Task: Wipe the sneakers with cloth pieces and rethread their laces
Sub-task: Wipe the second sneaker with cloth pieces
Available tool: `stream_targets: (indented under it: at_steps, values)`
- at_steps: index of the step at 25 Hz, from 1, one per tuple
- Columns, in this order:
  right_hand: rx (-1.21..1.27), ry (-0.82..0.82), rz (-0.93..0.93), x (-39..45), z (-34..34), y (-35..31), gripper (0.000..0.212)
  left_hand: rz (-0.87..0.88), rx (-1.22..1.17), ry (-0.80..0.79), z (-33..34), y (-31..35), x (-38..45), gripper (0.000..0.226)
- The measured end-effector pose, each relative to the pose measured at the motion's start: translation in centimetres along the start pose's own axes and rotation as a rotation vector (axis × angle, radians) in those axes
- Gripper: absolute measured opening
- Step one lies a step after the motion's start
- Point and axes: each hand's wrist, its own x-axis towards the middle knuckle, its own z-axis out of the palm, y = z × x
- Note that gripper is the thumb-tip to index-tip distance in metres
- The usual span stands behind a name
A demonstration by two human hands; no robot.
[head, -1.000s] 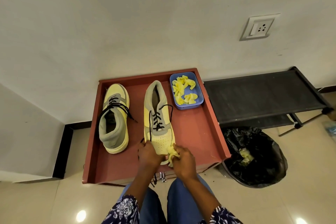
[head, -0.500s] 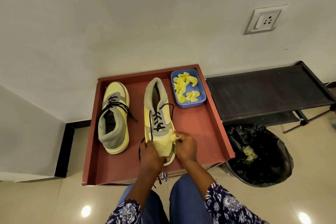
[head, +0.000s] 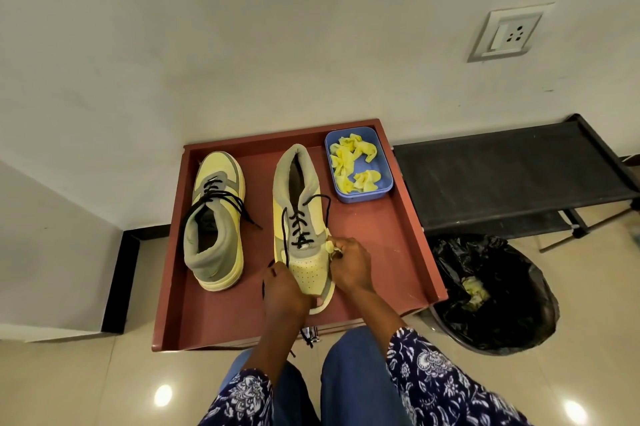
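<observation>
Right hand: my right hand [head: 349,266] pinches a small yellow cloth [head: 330,247] against the side of the near sneaker [head: 301,228].
Left hand: my left hand [head: 284,290] clamps that sneaker's toe.
Sneaker: mid-tray [head: 388,238], left of the blue tub [head: 384,162]; second sneaker [head: 214,221] further left.
Handling: light, toe stiff enough to brace, I judge; cloth limp, laces [head: 298,225] loose and snaggy.

— What is carrying everything?
— A red-brown tray [head: 398,238] is sitting mid-frame on the tiled floor [head: 69,384].
— What is lying on it?
— Two yellow-and-grey sneakers: one [head: 216,218] at left, another [head: 301,214] in the centre. A blue tub [head: 381,190] of yellow cloth pieces [head: 349,162] is occupying the tray's upper right corner.
</observation>
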Motion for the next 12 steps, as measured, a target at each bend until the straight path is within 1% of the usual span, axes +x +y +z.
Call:
stream_targets:
  at_steps: [4,7,9,12]
  values:
    - [-0.018,0.005,0.033,-2.6,1.1,1.5,0.039,-0.04,0.041,0.011,-0.3,0.9,-0.4,0.087]
    - [-0.029,-0.015,0.063,-4.4,1.4,2.0,0.031,-0.042,0.037,0.022,-0.2,1.2,-0.6,0.088]
    - [-0.035,-0.032,0.043,-5.3,1.6,2.3,0.027,-0.029,0.019,0.033,-0.1,1.2,-0.6,0.086]
    - [-0.036,-0.043,0.036,-5.5,1.8,2.4,0.027,-0.014,0.01,0.049,0.0,1.1,-0.7,0.083]
